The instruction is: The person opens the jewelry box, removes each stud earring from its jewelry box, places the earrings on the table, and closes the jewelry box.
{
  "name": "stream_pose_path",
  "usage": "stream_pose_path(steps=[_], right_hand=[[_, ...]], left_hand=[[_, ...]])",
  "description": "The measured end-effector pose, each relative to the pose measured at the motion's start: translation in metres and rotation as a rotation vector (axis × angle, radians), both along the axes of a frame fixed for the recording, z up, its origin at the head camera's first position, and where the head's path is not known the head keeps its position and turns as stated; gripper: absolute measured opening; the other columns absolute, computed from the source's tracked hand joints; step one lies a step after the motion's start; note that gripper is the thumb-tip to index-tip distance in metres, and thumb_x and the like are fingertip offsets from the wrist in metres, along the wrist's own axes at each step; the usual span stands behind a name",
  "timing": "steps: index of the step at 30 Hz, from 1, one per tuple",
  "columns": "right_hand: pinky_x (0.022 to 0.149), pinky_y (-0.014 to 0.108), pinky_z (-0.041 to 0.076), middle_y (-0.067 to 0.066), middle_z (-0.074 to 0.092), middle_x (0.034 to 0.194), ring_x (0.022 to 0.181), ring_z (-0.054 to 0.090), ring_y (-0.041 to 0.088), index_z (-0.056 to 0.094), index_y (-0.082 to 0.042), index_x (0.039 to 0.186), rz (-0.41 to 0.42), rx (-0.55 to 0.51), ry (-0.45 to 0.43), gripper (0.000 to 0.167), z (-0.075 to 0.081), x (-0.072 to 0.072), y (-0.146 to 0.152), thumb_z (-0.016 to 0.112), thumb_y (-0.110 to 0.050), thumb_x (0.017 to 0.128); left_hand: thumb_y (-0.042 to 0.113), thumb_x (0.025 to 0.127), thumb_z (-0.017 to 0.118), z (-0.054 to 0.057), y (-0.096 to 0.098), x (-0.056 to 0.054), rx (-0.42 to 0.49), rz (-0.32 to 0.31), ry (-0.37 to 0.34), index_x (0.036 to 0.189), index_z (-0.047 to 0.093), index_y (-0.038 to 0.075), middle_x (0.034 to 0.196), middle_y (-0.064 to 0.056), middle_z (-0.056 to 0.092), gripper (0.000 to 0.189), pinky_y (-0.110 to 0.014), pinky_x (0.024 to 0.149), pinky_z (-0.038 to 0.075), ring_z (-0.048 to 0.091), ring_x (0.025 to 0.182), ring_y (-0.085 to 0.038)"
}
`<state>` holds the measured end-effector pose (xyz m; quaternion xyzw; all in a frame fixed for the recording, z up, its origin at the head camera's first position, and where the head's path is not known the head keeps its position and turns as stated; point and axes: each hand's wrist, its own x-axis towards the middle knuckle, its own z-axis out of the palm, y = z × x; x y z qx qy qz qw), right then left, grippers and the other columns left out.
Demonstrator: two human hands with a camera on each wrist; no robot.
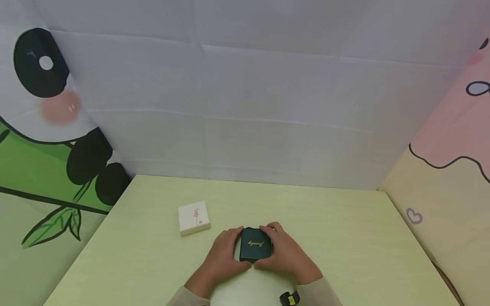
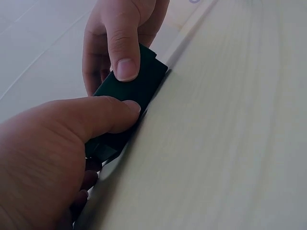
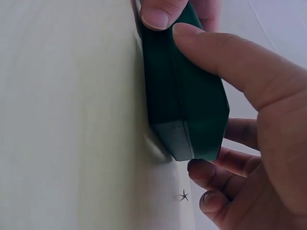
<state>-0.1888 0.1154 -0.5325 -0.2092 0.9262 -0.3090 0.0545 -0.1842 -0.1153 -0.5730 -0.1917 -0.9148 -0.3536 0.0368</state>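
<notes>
A small dark green box (image 1: 255, 244) with gold lettering on its top lies low over the front middle of the table, the lettering upside down in the head view. My left hand (image 1: 226, 254) grips it from the left and my right hand (image 1: 284, 251) from the right. Both thumbs press the near side, their tips close together, while the fingers reach round to the far side. The right wrist view shows a seam along the green box (image 3: 187, 91), between lid and base. In the left wrist view, both thumbs overlap the box (image 2: 144, 88).
A white square box (image 1: 193, 214) with a pink flower print lies to the left and farther back on the pale yellow table (image 1: 344, 238). A white sheet wall (image 1: 268, 93) stands behind, with printed panels at both sides. A black band (image 1: 289, 298) sits by the right sleeve.
</notes>
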Motion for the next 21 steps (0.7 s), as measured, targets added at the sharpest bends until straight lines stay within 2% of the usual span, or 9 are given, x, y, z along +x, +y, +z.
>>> stream_pose_path(steps=[6, 15, 21], right_hand=[[0.096, 0.047, 0.051, 0.006, 0.046, 0.14, 0.117, 0.057, 0.024, 0.049, -0.005, 0.152, 0.022, -0.022, -0.006, 0.099, 0.0012, -0.0009, 0.0036, 0.092, -0.047, 0.073], [0.093, 0.049, 0.052, 0.007, 0.046, 0.142, 0.115, 0.057, 0.027, 0.046, -0.008, 0.153, 0.01, -0.019, -0.016, 0.099, -0.0023, -0.0037, 0.0031, 0.091, -0.046, 0.073], [0.095, 0.05, 0.051, 0.008, 0.047, 0.141, 0.116, 0.056, 0.027, 0.046, -0.008, 0.153, 0.009, -0.025, -0.024, 0.098, -0.002, -0.0022, 0.004, 0.091, -0.044, 0.073]], left_hand=[[0.04, 0.071, 0.09, -0.0019, 0.0036, -0.0021, -0.004, 0.002, 0.008, 0.151, 0.046, 0.007, 0.143, -0.005, 0.056, 0.097, -0.05, 0.106, 0.043, 0.052, 0.124, -0.024], [0.047, 0.073, 0.087, 0.004, 0.0044, 0.0012, 0.032, 0.015, -0.062, 0.156, 0.041, 0.01, 0.143, -0.004, 0.054, 0.102, -0.051, 0.105, 0.042, 0.05, 0.124, -0.023], [0.047, 0.073, 0.087, 0.004, 0.0053, 0.0005, 0.041, 0.012, -0.065, 0.154, 0.043, 0.01, 0.142, -0.003, 0.055, 0.099, -0.051, 0.106, 0.042, 0.051, 0.124, -0.023]])
